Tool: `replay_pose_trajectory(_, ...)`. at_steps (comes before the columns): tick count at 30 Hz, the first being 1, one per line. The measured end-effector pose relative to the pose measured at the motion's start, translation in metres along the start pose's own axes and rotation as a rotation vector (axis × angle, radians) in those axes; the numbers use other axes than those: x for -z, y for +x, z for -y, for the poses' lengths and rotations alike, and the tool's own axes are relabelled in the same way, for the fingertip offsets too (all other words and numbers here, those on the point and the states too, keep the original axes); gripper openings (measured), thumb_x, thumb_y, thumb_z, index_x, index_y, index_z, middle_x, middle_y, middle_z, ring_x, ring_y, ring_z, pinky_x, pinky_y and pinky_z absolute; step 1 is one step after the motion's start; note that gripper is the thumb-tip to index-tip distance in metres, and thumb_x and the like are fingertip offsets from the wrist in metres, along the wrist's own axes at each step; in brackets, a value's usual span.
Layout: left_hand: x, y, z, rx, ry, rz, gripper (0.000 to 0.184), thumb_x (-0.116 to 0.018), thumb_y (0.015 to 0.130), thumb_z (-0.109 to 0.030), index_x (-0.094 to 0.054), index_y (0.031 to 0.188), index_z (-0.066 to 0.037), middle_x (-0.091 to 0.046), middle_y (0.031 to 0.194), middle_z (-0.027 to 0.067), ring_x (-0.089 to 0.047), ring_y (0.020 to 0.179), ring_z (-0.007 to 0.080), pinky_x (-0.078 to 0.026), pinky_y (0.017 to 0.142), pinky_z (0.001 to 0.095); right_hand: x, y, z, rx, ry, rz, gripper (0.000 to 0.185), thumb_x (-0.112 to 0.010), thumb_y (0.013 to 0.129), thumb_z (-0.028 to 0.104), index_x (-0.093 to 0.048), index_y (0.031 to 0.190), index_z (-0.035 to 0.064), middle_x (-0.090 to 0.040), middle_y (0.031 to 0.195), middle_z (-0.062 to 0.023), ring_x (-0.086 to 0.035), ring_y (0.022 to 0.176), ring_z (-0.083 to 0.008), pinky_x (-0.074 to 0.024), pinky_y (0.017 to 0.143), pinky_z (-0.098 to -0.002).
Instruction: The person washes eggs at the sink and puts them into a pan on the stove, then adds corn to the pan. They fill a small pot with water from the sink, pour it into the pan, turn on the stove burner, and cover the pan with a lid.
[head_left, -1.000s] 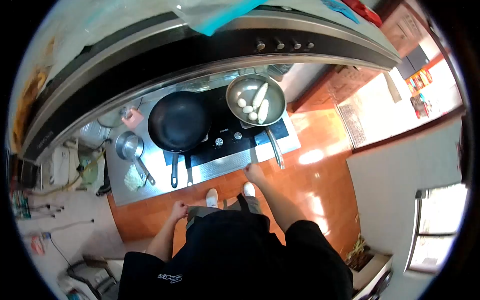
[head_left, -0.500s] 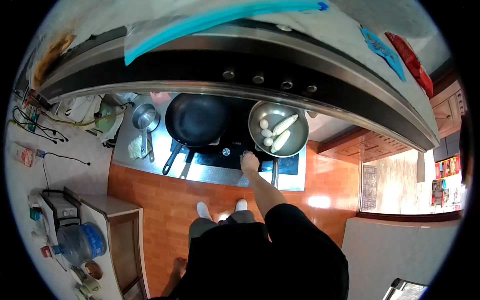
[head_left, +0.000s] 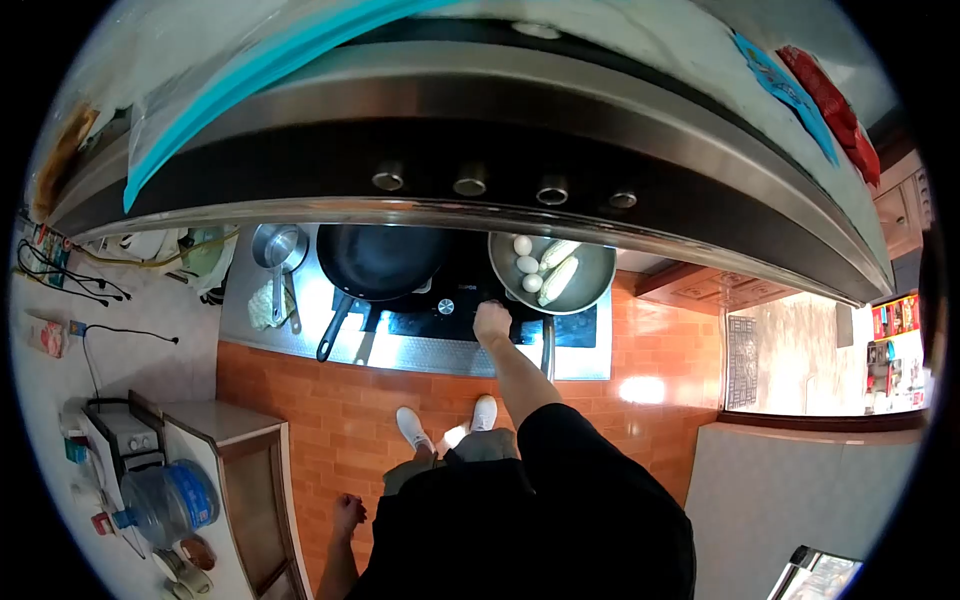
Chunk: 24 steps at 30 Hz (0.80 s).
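Observation:
My right hand (head_left: 491, 322) is at the front of the black gas stove (head_left: 415, 322), its fingers closed round what seems to be the right stove knob, mostly covered by the hand. Just beyond it, a steel frying pan (head_left: 590, 288) holds three white eggs (head_left: 527, 264) and two pale ears of corn (head_left: 558, 281). The pan's handle points toward me, beside my wrist. Left of my hand is the other stove knob (head_left: 446, 307), uncovered. A black wok (head_left: 375, 262) sits on the left burner. My left hand (head_left: 349, 514) hangs low at my side, loosely curled and holding nothing.
The range hood (head_left: 480, 130) juts out overhead and hides the far edges of the pans. A small saucepan (head_left: 279, 248) and a crumpled cloth (head_left: 267, 304) lie left of the stove. A water jug (head_left: 165, 503) rests on the cabinet at lower left.
The view has shifted, so the hood now covers more of the wok and pan. My left hand has come further into view. My right hand stays at the stove front.

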<state>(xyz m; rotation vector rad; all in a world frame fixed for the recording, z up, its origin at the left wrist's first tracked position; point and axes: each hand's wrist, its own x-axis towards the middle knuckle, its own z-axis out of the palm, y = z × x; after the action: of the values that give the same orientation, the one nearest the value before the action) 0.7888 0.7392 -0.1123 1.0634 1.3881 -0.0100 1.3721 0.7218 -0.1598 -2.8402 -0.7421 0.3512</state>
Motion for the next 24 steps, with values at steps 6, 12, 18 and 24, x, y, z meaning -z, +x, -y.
replay_pose_trajectory(6,0.001,0.009,-0.003,0.033,0.016,0.046,0.012,-0.053,0.091,-0.009,-0.053,0.084,0.0,-0.056,0.063,0.0125,-0.054,0.048,0.0204,-0.045,0.043,0.0327,0.005,0.0,-0.008,0.168,-0.09,0.018,0.018,-0.054,0.087,0.013,-0.065,0.09,-0.0006,-0.068,0.091,-0.0177,-0.068,0.087,-0.0319,-0.0582,0.068,-0.038)
replay_pose_trajectory(12,0.006,0.012,0.013,0.011,0.146,0.014,0.012,-0.055,0.09,-0.009,-0.053,0.082,0.0,-0.057,0.062,0.0127,-0.055,0.048,0.0203,-0.045,0.044,0.0337,-0.013,0.011,-0.02,0.326,-0.215,-0.031,0.02,-0.056,0.087,0.017,-0.064,0.091,-0.0006,-0.068,0.093,-0.0179,-0.067,0.089,-0.0313,-0.0578,0.071,-0.0382)
replay_pose_trajectory(18,0.002,0.006,0.006,0.011,0.183,-0.016,0.016,-0.055,0.092,-0.012,-0.053,0.081,-0.001,-0.057,0.063,0.0128,-0.056,0.05,0.0198,-0.046,0.045,0.0331,-0.011,0.011,-0.021,0.327,-0.156,0.008,0.02,-0.056,0.087,0.018,-0.064,0.093,-0.0001,-0.068,0.095,-0.0177,-0.066,0.091,-0.0311,-0.0571,0.074,-0.0388)
replay_pose_trajectory(24,0.001,0.007,0.01,0.039,0.135,0.028,0.017,-0.053,0.093,-0.011,-0.054,0.082,0.002,-0.058,0.064,0.0129,-0.056,0.052,0.0201,-0.046,0.046,0.0331,-0.003,0.008,-0.02,0.348,-0.166,0.032,0.019,-0.055,0.087,0.015,-0.063,0.093,-0.0006,-0.068,0.094,-0.0173,-0.066,0.09,-0.0312,-0.0568,0.075,-0.0376)
